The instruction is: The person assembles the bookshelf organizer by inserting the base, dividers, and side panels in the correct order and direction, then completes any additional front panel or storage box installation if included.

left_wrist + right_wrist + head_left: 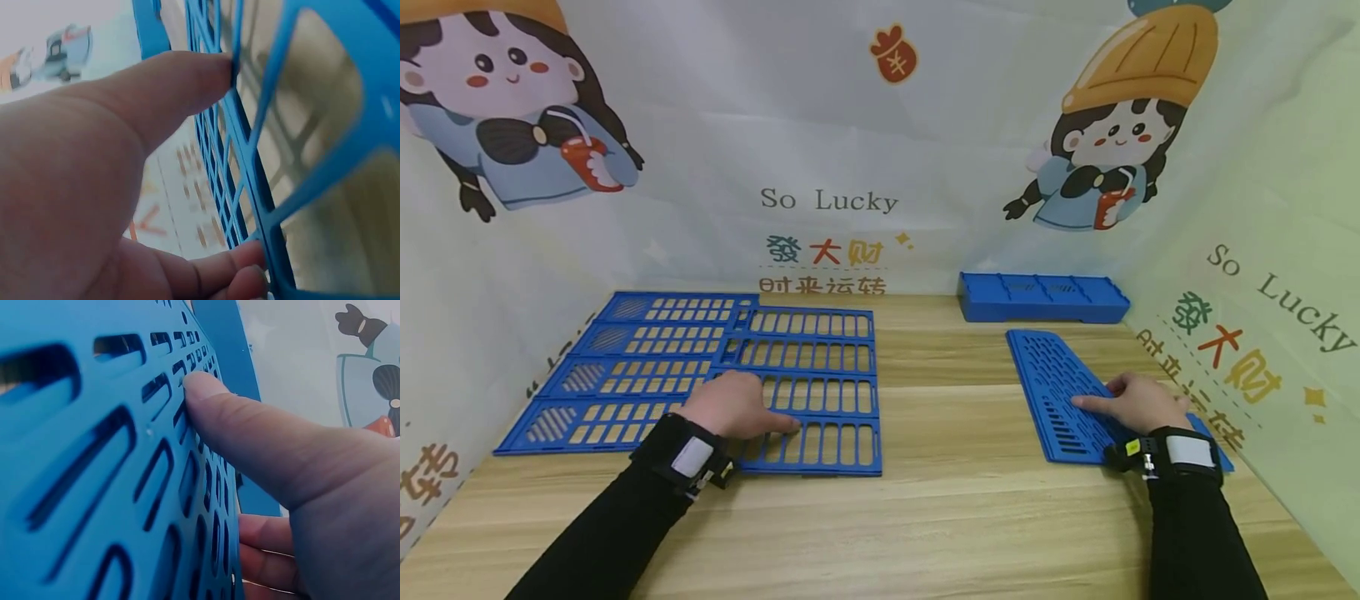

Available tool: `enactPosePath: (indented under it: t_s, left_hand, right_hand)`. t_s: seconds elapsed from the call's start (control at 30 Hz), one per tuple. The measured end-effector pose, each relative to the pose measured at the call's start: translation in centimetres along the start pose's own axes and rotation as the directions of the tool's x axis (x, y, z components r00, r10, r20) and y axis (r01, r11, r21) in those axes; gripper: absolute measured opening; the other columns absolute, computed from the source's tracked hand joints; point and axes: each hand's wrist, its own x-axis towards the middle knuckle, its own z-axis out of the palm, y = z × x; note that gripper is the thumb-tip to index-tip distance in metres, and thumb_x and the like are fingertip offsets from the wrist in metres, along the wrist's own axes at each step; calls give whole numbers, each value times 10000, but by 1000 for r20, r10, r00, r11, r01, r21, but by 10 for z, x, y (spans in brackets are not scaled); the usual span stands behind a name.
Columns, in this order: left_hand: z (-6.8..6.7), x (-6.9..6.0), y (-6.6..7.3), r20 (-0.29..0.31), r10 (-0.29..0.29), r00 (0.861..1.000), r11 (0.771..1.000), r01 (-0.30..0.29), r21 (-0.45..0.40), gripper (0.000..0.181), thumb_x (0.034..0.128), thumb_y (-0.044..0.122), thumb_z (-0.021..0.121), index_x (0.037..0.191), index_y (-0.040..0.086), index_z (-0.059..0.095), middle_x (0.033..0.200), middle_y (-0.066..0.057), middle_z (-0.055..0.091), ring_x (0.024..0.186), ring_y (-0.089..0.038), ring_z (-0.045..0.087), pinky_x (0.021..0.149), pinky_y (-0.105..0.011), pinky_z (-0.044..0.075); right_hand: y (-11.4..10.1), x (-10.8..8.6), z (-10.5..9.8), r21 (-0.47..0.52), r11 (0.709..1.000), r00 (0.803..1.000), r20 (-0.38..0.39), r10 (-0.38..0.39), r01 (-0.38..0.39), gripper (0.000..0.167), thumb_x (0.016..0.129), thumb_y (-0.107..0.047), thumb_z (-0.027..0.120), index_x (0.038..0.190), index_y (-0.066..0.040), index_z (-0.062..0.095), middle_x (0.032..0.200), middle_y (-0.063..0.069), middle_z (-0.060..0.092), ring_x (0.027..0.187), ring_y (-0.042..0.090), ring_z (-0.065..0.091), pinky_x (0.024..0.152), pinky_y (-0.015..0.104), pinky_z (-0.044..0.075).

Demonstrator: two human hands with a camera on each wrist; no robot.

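Several blue grid panels (842, 376) lie joined in rows on the left of the table. My left hand (733, 407) is over their middle, its thumb stretched right along a bar. In the left wrist view, the thumb and curled fingers of my left hand (94, 150) pinch the lattice (250, 156). On the right, my right hand (1138, 404) grips a blue slotted panel (1048, 375), thumb on its face. The right wrist view has the thumb of my right hand (281, 456) across the slots of the panel (150, 481), fingers at its far edge, their tips hidden.
A long blue box-like part (1041, 302) stands at the back right of the wooden table (943, 500), near the wall. Printed cloth (947, 167) hangs behind and along both sides. Wood surface lies between the two groups of panels and along the front.
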Motion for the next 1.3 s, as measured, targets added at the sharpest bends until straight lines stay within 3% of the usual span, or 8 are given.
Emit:
enactPosePath:
  t_s: [0.3,0.5,0.6,0.7,0.8,0.93,1.17,1.3]
  left_hand:
    - [26,-12,44,-34,45,998,993,-41,113,668,889,627,838,568,172,469,688,-4,456,555,-156,473,521,-294,330]
    - [31,-21,63,-37,80,996,982,-73,175,650,841,696,853,647,123,617,717,-32,595,588,-174,557,529,-324,438]
    - [32,-18,60,-87,103,991,976,-84,201,718,795,734,874,823,35,710,851,-118,689,694,-236,652,583,-383,557]
    - [30,-11,49,-142,165,976,971,-135,199,962,769,728,901,1273,-68,710,1204,-281,701,1031,-419,724,842,-549,646]
    - [29,-4,36,-86,220,972,968,-207,141,1171,799,718,886,1633,3,481,1595,-369,491,1452,-619,494,1150,-770,451]
    - [27,2,26,58,230,971,972,-232,24,1143,852,709,846,1713,111,389,1765,-357,248,1599,-690,178,1216,-888,200]
    - [33,3,22,56,256,965,966,-258,25,1139,845,791,792,1695,123,433,1755,-359,271,1572,-738,146,1194,-903,211]
    - [35,-3,26,61,267,962,963,-268,19,1141,853,794,781,1697,113,423,1773,-328,258,1567,-750,123,1186,-914,197]
  right_hand:
    - [3,2,2,13,1000,1000,-4,-1,1,1030,913,-784,723,1339,147,620,1329,389,681,1272,626,604,1071,940,174]
    - [2,1,2,36,999,1000,-24,-9,10,1045,918,-773,728,1362,165,604,1364,407,655,1300,637,581,1076,956,168]
    - [2,0,2,53,998,999,-37,-17,19,1032,932,-737,740,1384,177,582,1379,420,637,1287,628,587,1073,934,198]
    - [2,0,2,62,998,999,-46,-26,29,1023,941,-719,744,1397,179,564,1374,420,635,1262,606,603,1065,870,271]
    - [3,0,0,68,997,999,-40,-34,37,1029,943,-719,743,1419,172,549,1363,412,635,1227,571,629,1040,776,388]
    - [2,0,-6,126,989,997,-1,-81,80,952,996,-643,730,1470,155,519,1309,381,621,1154,507,638,931,624,536]
    - [-28,3,-19,284,937,979,-57,-195,204,629,1126,-385,645,1507,99,521,1194,203,661,1037,302,616,836,375,506]
    - [-58,9,-19,330,911,967,-136,-215,249,485,1160,-279,579,1482,77,509,1162,202,633,1024,313,596,809,361,457]
